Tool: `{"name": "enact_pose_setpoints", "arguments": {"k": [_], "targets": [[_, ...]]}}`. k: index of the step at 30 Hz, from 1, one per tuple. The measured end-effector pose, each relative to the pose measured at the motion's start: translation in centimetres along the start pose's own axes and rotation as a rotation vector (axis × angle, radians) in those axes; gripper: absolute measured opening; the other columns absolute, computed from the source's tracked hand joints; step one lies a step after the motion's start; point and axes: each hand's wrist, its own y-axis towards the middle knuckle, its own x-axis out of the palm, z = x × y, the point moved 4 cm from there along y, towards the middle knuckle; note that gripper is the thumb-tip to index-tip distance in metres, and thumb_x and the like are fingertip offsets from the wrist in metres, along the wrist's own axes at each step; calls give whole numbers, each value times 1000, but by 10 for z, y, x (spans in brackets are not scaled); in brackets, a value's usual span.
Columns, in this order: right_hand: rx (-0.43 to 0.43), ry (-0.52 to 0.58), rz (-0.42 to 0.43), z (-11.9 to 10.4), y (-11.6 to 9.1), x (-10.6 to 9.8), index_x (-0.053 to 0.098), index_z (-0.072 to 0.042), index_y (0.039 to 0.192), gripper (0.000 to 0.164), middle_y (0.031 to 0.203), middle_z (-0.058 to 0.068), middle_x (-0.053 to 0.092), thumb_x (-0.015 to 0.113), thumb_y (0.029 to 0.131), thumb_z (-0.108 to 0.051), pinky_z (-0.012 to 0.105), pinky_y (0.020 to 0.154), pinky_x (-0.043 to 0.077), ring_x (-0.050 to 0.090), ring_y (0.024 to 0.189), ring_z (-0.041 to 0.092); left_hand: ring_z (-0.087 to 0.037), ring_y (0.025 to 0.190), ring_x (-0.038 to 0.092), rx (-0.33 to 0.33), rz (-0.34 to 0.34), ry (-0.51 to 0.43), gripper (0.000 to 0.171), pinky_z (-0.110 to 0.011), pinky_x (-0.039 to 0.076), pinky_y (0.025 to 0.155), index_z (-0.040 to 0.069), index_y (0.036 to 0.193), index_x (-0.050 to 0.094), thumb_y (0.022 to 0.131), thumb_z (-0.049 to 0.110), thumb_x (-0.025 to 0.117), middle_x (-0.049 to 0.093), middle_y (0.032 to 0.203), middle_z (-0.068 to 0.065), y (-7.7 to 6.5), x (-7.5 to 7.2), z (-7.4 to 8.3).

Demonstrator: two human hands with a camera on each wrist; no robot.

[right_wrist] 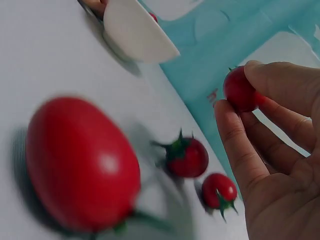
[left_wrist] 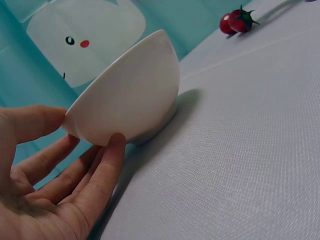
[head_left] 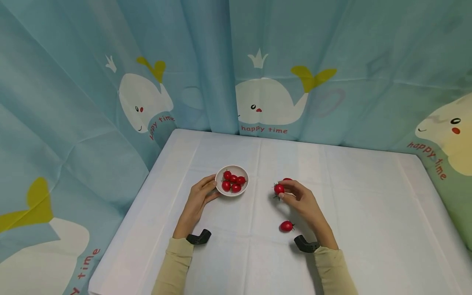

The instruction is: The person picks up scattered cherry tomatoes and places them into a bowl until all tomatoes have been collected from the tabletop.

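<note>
Tomato (right_wrist: 239,90) pinched in right hand (head_left: 303,199), left hand (head_left: 197,196) on white bowl (left_wrist: 132,92)

Right grip: narrow, thumb and fingertips closed on 1 tomato; it's to the right of the bowl, well apart from it, and looks raised off the white cloth (head_left: 368,213).

Left grip: spread around the bowl's left side, thumb and fingers touching the wall, holding it. Bowl is open side up, with 5 red tomatoes (head_left: 233,179) visible inside.

Loose on the cloth: 3 more. Near tomato (head_left: 286,226) lies right of the bowl and closer to the person. The other 2, a tomato with its green top toward the near tomato (right_wrist: 187,159) and a second tomato (right_wrist: 220,191), sit just beside each other, also right of the bowl; the hand mostly hides them in the head view. Can't tell if those 2 touch.

Rest: black wrist mounts (head_left: 199,237) and beige sleeves (head_left: 173,266) on the person's side of the bowl; blue whale-print curtain (head_left: 206,49) beyond it
</note>
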Motion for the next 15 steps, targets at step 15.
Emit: {"name": "enact_pose_setpoints", "arguments": {"k": [15], "targets": [[-43,-3,-54,-18,24,34,67,-11,132,38,132,13,68,77,96,-15,15,97,59,66,120,21,-31,143,51,-12,12,-6,45,-28,61,102,4,151,50,108,15,57,48,155,-16,2,0,-2]]}}
